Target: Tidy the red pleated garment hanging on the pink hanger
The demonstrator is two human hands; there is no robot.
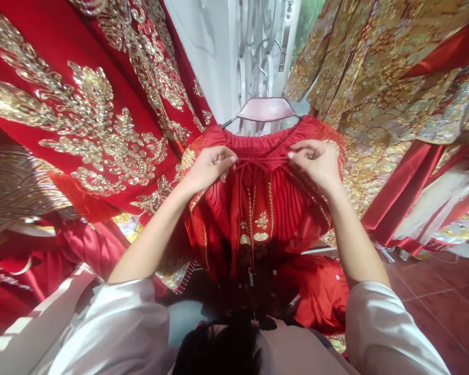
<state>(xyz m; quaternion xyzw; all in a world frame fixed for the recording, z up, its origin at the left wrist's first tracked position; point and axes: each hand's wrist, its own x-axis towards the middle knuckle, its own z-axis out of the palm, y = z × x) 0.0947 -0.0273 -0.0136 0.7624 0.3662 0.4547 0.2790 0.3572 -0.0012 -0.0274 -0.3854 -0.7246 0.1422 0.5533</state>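
Observation:
A red pleated skirt (258,208) with gold embroidery hangs from a pink hanger (266,109) in front of me. A thin red drawstring (260,162) runs across its gathered waistband. My left hand (209,166) pinches the left end of the drawstring, fingers closed. My right hand (316,161) pinches the right end, fingers closed too. The string is pulled taut between both hands, with a knot near the middle.
Red garments with heavy gold embroidery (94,114) hang close on the left. Gold and red embroidered robes (383,94) hang on the right. A white metal grille (254,47) stands behind the hanger. Red floor tiles (433,307) show at the lower right.

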